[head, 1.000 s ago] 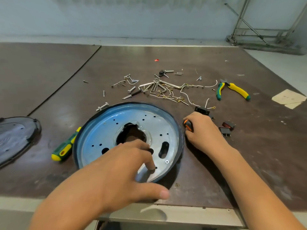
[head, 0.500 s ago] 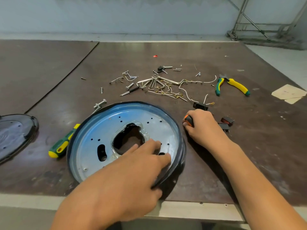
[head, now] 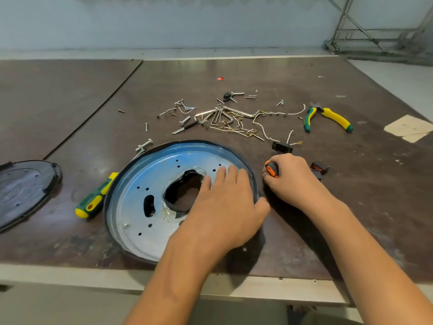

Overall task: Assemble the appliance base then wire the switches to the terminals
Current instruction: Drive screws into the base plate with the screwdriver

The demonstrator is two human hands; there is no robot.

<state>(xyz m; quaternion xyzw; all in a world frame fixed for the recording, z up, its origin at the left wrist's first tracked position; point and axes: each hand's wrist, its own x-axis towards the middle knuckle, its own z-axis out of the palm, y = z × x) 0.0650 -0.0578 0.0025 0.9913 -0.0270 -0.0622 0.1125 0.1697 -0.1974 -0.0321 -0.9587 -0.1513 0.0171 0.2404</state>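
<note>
Fingers [head: 230,175] straight, left grip [head: 225,207] lies flat on the base plate [head: 138,181]; right grip [head: 293,179] clenches an orange screwdriver [head: 271,168].

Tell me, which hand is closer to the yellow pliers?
Right. The right hand, gripping an orange-handled tool, sits near the pliers; the left hand rests farther left on the base plate.

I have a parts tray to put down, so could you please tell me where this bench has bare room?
Bare: the left board beyond the black cover, and the near stretch right of the right hand, which grips an orange screwdriver, and the switches. Crowded: the screws and wires between the base plate and the pliers.
</note>
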